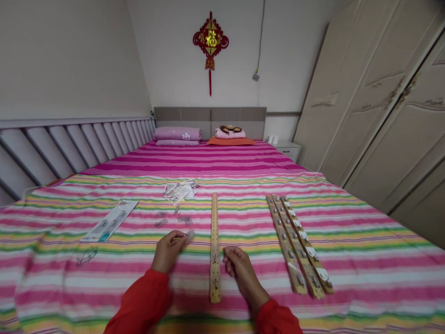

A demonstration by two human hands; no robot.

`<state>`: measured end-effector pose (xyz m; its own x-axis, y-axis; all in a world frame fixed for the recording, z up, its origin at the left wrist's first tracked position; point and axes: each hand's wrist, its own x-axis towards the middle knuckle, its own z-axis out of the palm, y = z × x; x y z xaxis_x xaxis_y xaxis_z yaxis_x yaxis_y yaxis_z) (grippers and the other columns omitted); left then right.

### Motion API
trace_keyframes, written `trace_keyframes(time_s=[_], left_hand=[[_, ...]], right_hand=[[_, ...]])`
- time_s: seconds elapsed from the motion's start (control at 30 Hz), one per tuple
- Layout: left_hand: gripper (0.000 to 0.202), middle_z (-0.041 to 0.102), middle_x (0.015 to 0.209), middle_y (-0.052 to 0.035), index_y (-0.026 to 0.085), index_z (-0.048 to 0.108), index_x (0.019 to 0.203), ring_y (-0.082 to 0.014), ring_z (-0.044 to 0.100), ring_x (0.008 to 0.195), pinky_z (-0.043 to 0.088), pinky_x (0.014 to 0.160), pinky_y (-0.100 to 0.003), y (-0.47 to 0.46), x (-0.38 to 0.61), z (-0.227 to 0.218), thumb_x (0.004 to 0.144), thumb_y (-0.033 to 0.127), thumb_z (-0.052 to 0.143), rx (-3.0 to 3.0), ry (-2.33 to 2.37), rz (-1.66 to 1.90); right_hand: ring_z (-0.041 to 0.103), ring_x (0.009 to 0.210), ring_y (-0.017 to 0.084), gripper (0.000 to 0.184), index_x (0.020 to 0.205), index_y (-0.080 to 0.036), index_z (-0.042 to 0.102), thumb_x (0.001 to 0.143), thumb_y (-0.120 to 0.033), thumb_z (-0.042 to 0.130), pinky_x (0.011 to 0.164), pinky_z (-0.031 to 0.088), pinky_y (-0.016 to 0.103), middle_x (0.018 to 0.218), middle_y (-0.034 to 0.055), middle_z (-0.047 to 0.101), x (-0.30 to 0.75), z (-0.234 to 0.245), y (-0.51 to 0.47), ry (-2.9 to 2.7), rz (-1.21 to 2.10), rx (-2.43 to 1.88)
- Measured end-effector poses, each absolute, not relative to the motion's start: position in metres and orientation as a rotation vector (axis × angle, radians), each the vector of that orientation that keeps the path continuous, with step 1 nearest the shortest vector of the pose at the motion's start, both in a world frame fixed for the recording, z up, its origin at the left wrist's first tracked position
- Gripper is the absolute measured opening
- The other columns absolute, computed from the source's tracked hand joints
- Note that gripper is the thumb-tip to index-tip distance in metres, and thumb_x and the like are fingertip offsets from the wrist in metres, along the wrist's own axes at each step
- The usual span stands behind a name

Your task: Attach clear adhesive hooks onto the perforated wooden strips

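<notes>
Left hand (168, 250): thumb and fingertips pinching a small translucent plastic piece (189, 235), blurred. Probably near weightless, thin, a bit slick; best taken by a corner. Right hand (241, 264): fingers curled in, thumb drawn up to them, just beside the wooden strip; can't tell if anything's pinched.

Wooden strip (214, 232) lies between the hands on the bed (246, 218), lengthwise, far end toward the headboard. Looks light, stiff, not slippery; grip it by the long edges, clear of the metal hooks (215, 282) at its near end, which may snag. Soft sheet underneath, so it could shift if pushed.

Further out: small clear bags (185, 220) just past the left hand, likely crinkly and limp; printed packets (177, 191) beyond them. Toward the bed's left edge, a long blister card (110, 221), probably bendy, hold by the sides. Toward the right edge, three hook-fitted strips (296, 243) side by side.
</notes>
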<state>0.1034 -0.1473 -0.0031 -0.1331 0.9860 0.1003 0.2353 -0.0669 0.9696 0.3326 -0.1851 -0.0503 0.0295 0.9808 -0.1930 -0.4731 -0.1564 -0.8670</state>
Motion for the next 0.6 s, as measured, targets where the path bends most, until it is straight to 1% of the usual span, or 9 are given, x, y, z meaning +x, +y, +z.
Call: trace_keyframes(time_s=[0.13, 0.27, 0.33, 0.43, 0.53, 0.6], left_hand=[[0.020, 0.067, 0.070, -0.0044, 0.018, 0.065, 0.069, -0.0181, 0.063, 0.070, 0.048, 0.064, -0.025, -0.164, 0.127, 0.020, 0.068, 0.038, 0.067, 1.670, 1.322, 1.179], [0.011, 0.068, 0.077, -0.0058, 0.020, 0.066, 0.074, -0.0175, 0.062, 0.074, 0.049, 0.067, -0.026, -0.173, 0.143, 0.038, 0.076, 0.029, 0.060, 2.039, 1.245, 1.155], [0.014, 0.067, 0.079, -0.0052, 0.021, 0.065, 0.077, -0.0166, 0.061, 0.076, 0.048, 0.069, -0.026, -0.176, 0.149, 0.043, 0.082, 0.025, 0.053, 2.229, 1.157, 1.092], [0.019, 0.065, 0.081, -0.0041, 0.020, 0.063, 0.078, -0.0150, 0.060, 0.077, 0.049, 0.070, -0.026, -0.181, 0.156, 0.044, 0.087, 0.019, 0.045, 2.449, 1.072, 0.971], [0.020, 0.065, 0.083, -0.0041, 0.020, 0.061, 0.080, -0.0137, 0.061, 0.078, 0.050, 0.069, -0.023, -0.184, 0.161, 0.042, 0.089, 0.016, 0.043, 2.584, 1.066, 0.923], [0.020, 0.065, 0.086, -0.0047, 0.019, 0.060, 0.082, -0.0130, 0.062, 0.079, 0.051, 0.070, -0.022, -0.185, 0.163, 0.038, 0.089, 0.015, 0.042, 2.644, 1.040, 0.966]], right_hand=[[0.035, 0.028, 0.001, 0.038, 0.069, -0.014, 0.060, 0.062, -0.047, 0.076, 0.029, 0.016, 0.016, 0.049, -0.0053, 0.056, 0.332, -0.034, -0.187, -0.681, 1.479, -0.967], [0.037, 0.029, 0.002, 0.038, 0.064, -0.013, 0.059, 0.064, -0.048, 0.075, 0.029, 0.015, 0.016, 0.050, -0.0037, 0.057, 0.330, -0.012, -0.187, -0.724, 1.516, -0.907], [0.038, 0.030, 0.002, 0.038, 0.063, -0.013, 0.060, 0.064, -0.047, 0.075, 0.029, 0.017, 0.016, 0.051, -0.0033, 0.058, 0.329, -0.002, -0.187, -0.750, 1.529, -0.883], [0.038, 0.031, 0.002, 0.032, 0.063, -0.013, 0.062, 0.061, -0.040, 0.078, 0.030, 0.020, 0.016, 0.048, -0.0041, 0.057, 0.330, 0.008, -0.188, -0.789, 1.530, -0.866], [0.038, 0.030, 0.004, 0.025, 0.064, -0.014, 0.064, 0.061, -0.034, 0.079, 0.031, 0.023, 0.016, 0.039, -0.0053, 0.053, 0.330, 0.009, -0.191, -0.826, 1.522, -0.868], [0.041, 0.030, 0.005, 0.024, 0.065, -0.014, 0.064, 0.060, -0.032, 0.079, 0.032, 0.027, 0.016, 0.038, -0.0047, 0.054, 0.329, 0.006, -0.194, -0.816, 1.536, -0.870]])
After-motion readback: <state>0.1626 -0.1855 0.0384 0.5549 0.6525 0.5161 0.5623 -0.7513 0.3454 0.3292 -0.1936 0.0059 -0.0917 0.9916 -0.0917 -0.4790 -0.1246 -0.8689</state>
